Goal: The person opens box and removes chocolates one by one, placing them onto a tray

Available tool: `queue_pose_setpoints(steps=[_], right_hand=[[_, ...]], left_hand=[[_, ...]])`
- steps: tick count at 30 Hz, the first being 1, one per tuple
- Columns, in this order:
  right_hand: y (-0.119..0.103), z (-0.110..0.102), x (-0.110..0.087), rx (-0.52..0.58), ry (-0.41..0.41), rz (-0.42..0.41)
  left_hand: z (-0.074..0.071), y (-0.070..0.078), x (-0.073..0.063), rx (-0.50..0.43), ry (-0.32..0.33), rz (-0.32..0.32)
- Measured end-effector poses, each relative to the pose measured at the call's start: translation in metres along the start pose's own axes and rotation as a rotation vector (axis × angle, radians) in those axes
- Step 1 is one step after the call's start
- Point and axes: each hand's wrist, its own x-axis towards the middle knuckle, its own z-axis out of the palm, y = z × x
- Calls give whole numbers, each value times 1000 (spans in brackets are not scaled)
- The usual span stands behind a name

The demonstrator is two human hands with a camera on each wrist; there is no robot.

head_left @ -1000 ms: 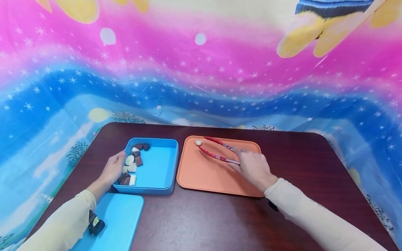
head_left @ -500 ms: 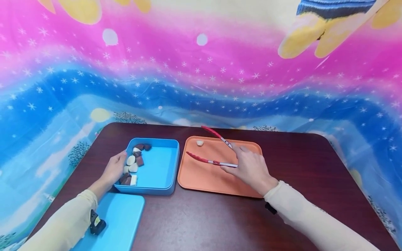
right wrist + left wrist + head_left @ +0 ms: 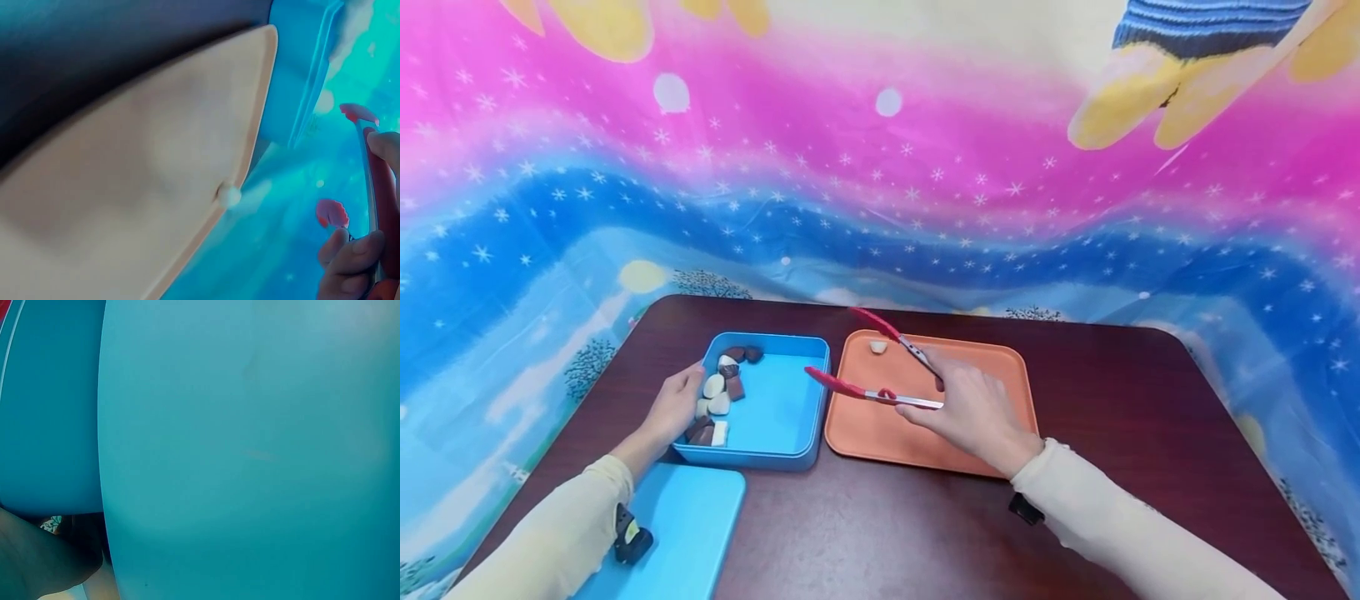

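My right hand [image 3: 977,412] holds a pair of tongs [image 3: 904,398] with red tips and metal arms. The tongs' arms are spread wide with nothing between them, one tip over the right rim of a blue box [image 3: 775,417]. On the box's left wall, my left hand [image 3: 673,408] grips the edge. Several brown and white chocolate-like pieces [image 3: 715,386] lie along the box's left side. A single white piece [image 3: 878,347] sits on the orange tray [image 3: 865,433] near its far left corner; in the right wrist view this white piece [image 3: 229,195] is by the tray's rim.
A blue lid [image 3: 692,517] lies in front of the box, partly under the left forearm. Box and tray stand side by side with a narrow gap on a dark brown table [image 3: 865,533]. A patterned cloth [image 3: 880,183] hangs behind the table.
The tongs have spread apart and moved left from the white piece toward the box. That piece stays on the tray. My left hand keeps its hold on the box.
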Motion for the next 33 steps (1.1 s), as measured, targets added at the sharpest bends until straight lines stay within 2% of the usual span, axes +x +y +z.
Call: queue_pose_setpoints(steps=[4,13,19,27,33], right_hand=[[-11,10,0,7,-34,6],[-29,27,-2,16,-63,-36],[-33,35,0,9,-81,-57],[-41,46,0,-2,-105,-62],[-49,50,3,20,-104,-102]], left_hand=[[0,-1,2,11,3,3],[1,-4,0,13,-7,-19],[1,-3,2,12,5,1],[1,-2,1,14,3,-10],[0,0,2,17,12,-1]])
